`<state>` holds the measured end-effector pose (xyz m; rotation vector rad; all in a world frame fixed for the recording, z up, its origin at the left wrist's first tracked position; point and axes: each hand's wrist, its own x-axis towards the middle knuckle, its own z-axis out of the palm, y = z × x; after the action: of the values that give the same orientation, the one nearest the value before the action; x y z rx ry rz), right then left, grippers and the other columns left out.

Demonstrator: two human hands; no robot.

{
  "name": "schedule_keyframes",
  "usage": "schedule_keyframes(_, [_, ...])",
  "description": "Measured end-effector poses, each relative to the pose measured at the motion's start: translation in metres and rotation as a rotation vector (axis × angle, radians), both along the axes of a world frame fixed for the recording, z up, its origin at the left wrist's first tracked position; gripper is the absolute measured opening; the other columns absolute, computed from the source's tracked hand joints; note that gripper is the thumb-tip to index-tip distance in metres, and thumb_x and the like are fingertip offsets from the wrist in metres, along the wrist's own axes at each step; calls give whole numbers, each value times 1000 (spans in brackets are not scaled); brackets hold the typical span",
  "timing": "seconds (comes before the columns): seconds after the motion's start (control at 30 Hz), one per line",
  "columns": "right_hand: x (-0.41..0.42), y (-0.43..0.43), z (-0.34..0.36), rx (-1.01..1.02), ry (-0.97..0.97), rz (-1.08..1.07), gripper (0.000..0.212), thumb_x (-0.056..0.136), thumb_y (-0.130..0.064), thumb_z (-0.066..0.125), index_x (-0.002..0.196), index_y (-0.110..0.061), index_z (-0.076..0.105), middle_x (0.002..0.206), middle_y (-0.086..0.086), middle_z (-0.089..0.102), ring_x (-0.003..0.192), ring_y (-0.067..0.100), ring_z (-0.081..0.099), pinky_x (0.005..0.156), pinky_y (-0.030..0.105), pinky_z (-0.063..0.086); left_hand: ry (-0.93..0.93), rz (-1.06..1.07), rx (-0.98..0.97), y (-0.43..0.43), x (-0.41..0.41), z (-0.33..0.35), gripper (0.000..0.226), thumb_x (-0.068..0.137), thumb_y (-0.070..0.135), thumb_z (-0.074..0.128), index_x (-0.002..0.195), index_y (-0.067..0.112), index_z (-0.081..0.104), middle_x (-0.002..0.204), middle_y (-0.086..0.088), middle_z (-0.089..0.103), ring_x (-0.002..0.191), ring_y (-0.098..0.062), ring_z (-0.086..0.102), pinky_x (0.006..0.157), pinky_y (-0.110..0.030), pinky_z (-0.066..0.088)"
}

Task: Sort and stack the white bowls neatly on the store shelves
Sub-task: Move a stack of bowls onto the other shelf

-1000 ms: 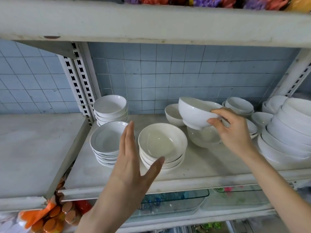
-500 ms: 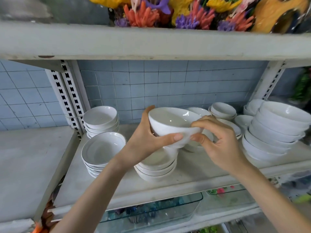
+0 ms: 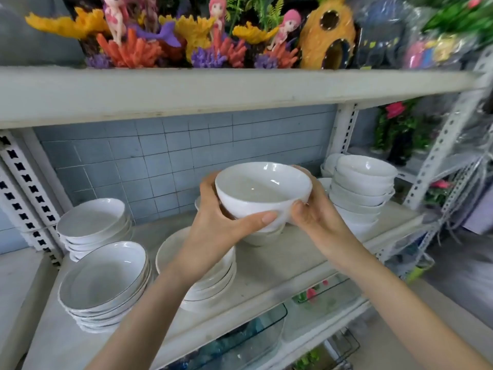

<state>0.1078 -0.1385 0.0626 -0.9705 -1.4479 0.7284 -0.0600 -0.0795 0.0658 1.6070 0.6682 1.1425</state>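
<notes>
2 hands cradle 1 deep white glazed ceramic bowl (image 3: pixel 262 193), held upright in the air above the middle of the pale grey shelf board (image 3: pixel 280 265), just above a second white bowl (image 3: pixel 264 237) standing there. The left hand (image 3: pixel 213 225) wraps 1 wall, thumb across the front, fingers round the far side; the right hand (image 3: pixel 317 217) curls round the opposite wall. It looks rigid, fairly weighty, slick with glaze and quick to chip, so gripping both walls below the rim suits it. A tall stack of similar deep bowls (image 3: pixel 362 193) stands near on the right.
</notes>
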Motion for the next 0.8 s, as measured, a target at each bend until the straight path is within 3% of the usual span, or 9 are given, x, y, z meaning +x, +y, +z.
schedule_keyframes(0.17, [30,-14,2,-34,33,-53,75,66,-64,65,126,-32,35,116,-27,59,113,-4,55,84,13,47,10,-78,14,-6,36,11,86,46,34,87,119,32,41,114,16,57,97,10,60,76,-11,49])
schedule_keyframes(0.27, [59,-19,8,-39,49,-92,77,62,-66,68,124,-32,38,117,-18,58,110,-2,57,82,14,48,0,-104,33,-8,69,19,78,54,22,89,118,30,44,110,15,59,91,12,61,72,-9,49])
schedule_keyframes(0.33, [82,-21,14,-24,53,-113,73,65,-56,66,126,-27,38,119,-12,57,106,-4,58,81,13,47,-1,-113,36,-8,92,24,75,53,25,80,119,29,45,108,14,62,90,10,62,69,-9,49])
schedule_keyframes(0.43, [121,-21,24,-28,57,-111,68,73,-34,58,134,-18,33,119,-11,54,100,-9,59,78,10,47,-15,-114,44,-3,129,28,77,54,29,92,120,28,51,106,13,68,94,3,65,69,-11,50])
schedule_keyframes(0.53, [161,-17,36,-25,3,-131,63,74,-31,57,132,-19,36,116,-12,55,96,-11,59,75,10,48,-29,-45,67,3,168,29,93,48,43,86,128,17,48,118,6,64,103,-5,65,75,-18,54])
schedule_keyframes(0.7, [222,-4,56,-56,-127,-136,60,70,-42,64,123,-27,40,117,-12,54,100,-8,58,80,13,48,-55,28,48,11,226,31,92,54,35,87,132,14,42,128,3,57,110,-7,61,75,-16,54])
schedule_keyframes(0.8, [252,5,57,-74,-177,-140,61,69,-44,66,122,-29,42,121,-9,55,110,2,56,93,25,50,-53,29,54,17,251,31,96,53,34,91,132,14,41,130,3,55,115,-7,58,82,-14,52])
